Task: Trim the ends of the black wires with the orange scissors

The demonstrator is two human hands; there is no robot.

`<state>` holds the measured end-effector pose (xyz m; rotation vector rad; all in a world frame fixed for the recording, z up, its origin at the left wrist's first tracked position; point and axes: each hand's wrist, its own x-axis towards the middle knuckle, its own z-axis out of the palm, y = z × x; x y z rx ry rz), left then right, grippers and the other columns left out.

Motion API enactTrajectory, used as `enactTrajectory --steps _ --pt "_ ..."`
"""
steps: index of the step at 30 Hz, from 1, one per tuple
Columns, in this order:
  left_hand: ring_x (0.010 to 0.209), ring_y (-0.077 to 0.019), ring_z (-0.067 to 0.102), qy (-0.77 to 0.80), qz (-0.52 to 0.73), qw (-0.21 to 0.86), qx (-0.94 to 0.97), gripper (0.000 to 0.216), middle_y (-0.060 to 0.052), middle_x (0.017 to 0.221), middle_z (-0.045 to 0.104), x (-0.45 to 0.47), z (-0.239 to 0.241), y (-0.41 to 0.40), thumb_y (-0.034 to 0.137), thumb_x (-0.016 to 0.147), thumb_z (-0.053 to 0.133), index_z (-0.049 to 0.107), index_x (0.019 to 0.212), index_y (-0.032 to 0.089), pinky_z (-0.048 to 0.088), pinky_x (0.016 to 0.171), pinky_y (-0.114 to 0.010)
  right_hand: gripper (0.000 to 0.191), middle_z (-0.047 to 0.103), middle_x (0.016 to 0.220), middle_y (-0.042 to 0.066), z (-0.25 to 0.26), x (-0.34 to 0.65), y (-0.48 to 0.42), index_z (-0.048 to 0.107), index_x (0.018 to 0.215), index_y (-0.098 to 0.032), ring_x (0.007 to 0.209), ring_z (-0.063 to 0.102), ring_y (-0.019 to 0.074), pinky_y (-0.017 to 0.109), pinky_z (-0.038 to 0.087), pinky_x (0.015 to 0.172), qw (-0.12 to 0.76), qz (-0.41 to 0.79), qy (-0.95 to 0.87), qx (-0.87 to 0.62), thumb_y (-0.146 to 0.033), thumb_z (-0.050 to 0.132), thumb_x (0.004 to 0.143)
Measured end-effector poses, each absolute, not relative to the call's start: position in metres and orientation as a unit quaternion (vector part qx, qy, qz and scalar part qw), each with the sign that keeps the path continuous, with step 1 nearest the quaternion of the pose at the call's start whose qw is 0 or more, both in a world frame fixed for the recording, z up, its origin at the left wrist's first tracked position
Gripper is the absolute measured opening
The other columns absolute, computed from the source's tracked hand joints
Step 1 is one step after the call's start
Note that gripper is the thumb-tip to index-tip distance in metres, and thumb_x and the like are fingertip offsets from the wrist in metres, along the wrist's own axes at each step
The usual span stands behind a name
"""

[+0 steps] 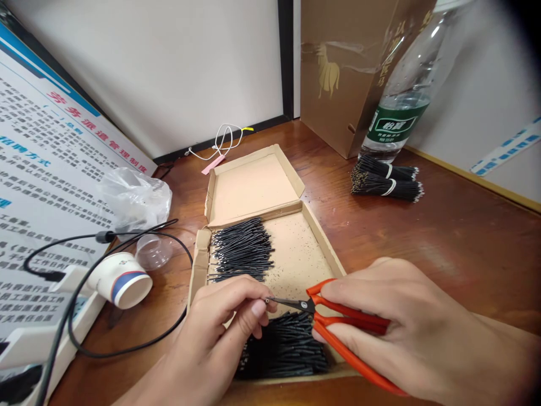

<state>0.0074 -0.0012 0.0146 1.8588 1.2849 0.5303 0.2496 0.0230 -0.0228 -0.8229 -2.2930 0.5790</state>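
Observation:
My left hand (220, 332) is pinched shut on a short black wire (267, 301), of which only the tip shows. My right hand (401, 327) is closed around orange-handled snips (338, 321), whose dark blade tips meet the wire end. Both hands hover over an open cardboard box (325, 242). Inside it lie one pile of black wires (243, 251) at the far left and another pile of black wires (287, 347) at the near end under my hands.
Two banded bundles of black wires (384, 177) lie by a water bottle (401, 107) and a brown carton (338, 73) at the back right. A tipped paper cup (122, 279), black cable (84, 293), plastic bag (133, 194) and printed board (38, 169) crowd the left.

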Motion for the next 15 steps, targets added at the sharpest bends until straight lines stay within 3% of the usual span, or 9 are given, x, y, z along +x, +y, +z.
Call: enactTrajectory --steps 15 --pt "0.073 -0.0128 0.061 0.511 0.220 0.357 0.750 0.019 0.001 0.079 0.065 0.0069 0.0138 -0.0012 0.022 0.103 0.050 0.065 0.092 0.021 0.044 0.067 -0.023 0.023 0.037 0.054 -0.007 -0.0241 0.2514 0.0217 0.049 0.067 -0.020 0.048 0.025 0.0099 0.026 0.026 0.047 0.335 0.220 -0.860 -0.316 -0.010 0.053 0.087"
